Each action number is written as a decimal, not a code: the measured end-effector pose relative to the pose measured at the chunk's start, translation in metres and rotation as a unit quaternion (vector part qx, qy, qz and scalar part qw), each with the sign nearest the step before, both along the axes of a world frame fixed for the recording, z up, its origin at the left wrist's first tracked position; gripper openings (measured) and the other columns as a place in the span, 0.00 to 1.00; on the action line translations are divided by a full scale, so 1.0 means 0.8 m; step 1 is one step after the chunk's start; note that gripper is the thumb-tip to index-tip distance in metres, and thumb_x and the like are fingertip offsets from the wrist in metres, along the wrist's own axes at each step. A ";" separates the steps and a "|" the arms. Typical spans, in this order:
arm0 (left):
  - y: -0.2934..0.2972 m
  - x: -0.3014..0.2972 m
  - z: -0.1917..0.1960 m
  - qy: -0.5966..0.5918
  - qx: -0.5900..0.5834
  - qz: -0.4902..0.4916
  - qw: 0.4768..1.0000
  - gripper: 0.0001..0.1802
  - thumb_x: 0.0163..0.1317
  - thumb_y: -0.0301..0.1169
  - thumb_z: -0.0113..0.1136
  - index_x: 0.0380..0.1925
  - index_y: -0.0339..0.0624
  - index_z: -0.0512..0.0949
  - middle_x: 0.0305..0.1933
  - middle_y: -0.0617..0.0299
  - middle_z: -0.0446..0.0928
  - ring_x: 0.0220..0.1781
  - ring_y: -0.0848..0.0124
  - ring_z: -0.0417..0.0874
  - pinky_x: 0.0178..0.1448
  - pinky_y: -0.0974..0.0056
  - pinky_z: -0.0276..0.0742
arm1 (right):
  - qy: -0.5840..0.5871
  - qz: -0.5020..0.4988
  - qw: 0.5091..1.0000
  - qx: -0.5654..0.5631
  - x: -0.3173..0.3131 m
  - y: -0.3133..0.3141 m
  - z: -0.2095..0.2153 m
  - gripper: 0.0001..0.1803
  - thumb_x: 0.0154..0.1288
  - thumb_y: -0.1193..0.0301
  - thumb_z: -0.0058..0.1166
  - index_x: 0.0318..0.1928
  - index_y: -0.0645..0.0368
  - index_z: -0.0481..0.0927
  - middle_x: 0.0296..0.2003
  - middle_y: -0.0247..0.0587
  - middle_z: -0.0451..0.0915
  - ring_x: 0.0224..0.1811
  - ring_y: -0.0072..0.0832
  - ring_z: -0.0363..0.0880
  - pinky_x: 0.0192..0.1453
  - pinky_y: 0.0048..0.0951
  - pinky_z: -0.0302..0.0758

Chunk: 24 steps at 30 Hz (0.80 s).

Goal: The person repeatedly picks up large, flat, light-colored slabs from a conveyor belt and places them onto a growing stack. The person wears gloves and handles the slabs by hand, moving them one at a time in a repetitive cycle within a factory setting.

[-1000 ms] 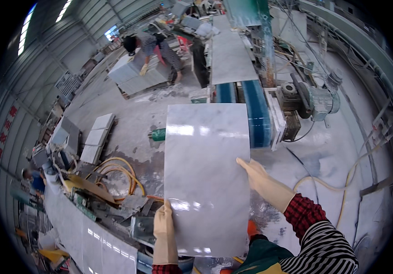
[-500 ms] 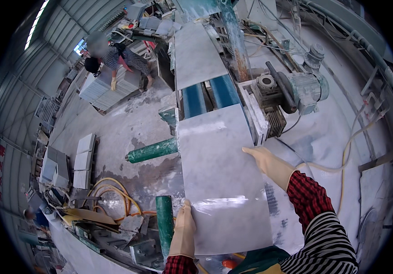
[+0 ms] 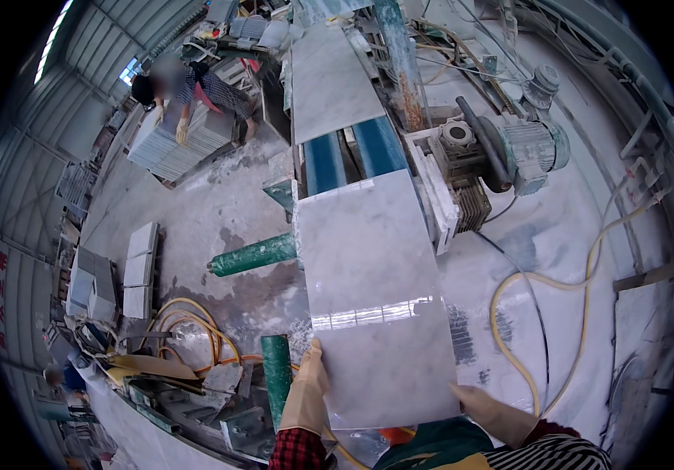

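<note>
A large glossy pale grey marble slab [image 3: 368, 290] lies lengthwise before me, its far end over the blue conveyor belts [image 3: 353, 153] of a machine. My left hand [image 3: 307, 388], in a tan glove, grips the slab's near left edge. My right hand [image 3: 490, 411], also gloved, holds the near right corner. A second pale slab [image 3: 329, 78] rests further up the conveyor.
A grey-green motor [image 3: 525, 149] stands right of the belts. Green rollers [image 3: 255, 254] stick out at left. Yellow hoses [image 3: 509, 313] loop on the wet floor. Stacked tiles [image 3: 141, 266] lie at left. Another person [image 3: 196, 90] bends over a tile pile at the back.
The slab has gone forward onto the conveyor. My right hand slid from the slab's right side back to its near corner. The view has swung so the machine is nearer.
</note>
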<state>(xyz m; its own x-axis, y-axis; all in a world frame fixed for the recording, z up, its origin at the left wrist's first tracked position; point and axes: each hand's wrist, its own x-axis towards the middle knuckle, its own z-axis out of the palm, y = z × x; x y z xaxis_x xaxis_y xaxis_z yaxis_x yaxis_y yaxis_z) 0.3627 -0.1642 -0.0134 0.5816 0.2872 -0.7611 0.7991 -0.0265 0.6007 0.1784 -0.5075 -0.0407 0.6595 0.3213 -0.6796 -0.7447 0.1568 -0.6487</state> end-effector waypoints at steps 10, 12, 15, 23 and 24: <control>0.101 -0.095 -0.036 0.031 -0.063 -0.046 0.996 0.37 0.76 0.60 0.45 0.63 0.37 0.76 0.64 0.51 0.80 0.66 0.60 0.80 0.69 0.60 0.74 | 0.004 -0.224 0.963 -0.153 -0.008 0.048 -0.006 0.31 0.79 0.48 0.53 0.43 0.71 0.85 0.35 0.37 0.83 0.40 0.22 0.75 0.48 0.27 0.73; 0.077 -0.166 -0.028 -0.049 -0.209 0.077 0.974 0.33 0.72 0.58 0.50 0.53 0.36 0.79 0.45 0.55 0.84 0.43 0.61 0.86 0.48 0.59 0.83 | 0.011 -0.284 0.951 -0.121 -0.006 0.053 -0.006 0.30 0.78 0.48 0.55 0.41 0.69 0.86 0.32 0.34 0.82 0.36 0.20 0.74 0.43 0.24 0.71; 0.038 -0.211 0.008 -0.043 -0.108 0.005 0.993 0.31 0.71 0.54 0.56 0.56 0.34 0.77 0.52 0.53 0.83 0.51 0.59 0.85 0.52 0.57 0.84 | 0.018 -0.261 0.956 -0.132 -0.007 0.049 -0.004 0.30 0.78 0.49 0.56 0.45 0.70 0.85 0.37 0.38 0.84 0.40 0.22 0.76 0.47 0.25 0.73; -0.022 -0.176 0.028 -0.052 -0.186 0.296 0.936 0.27 0.70 0.46 0.61 0.58 0.35 0.76 0.57 0.53 0.82 0.55 0.55 0.85 0.53 0.48 0.86 | 0.015 -0.275 0.957 -0.091 0.034 0.033 0.004 0.30 0.78 0.51 0.57 0.51 0.74 0.82 0.44 0.39 0.83 0.43 0.26 0.77 0.50 0.29 0.74; -0.023 -0.164 0.034 -0.054 -0.190 0.292 0.936 0.27 0.69 0.45 0.62 0.58 0.35 0.76 0.57 0.53 0.82 0.55 0.55 0.85 0.53 0.47 0.86 | 0.000 -0.266 0.959 -0.093 0.045 0.031 0.007 0.30 0.78 0.51 0.57 0.52 0.75 0.82 0.44 0.39 0.83 0.43 0.26 0.77 0.51 0.30 0.75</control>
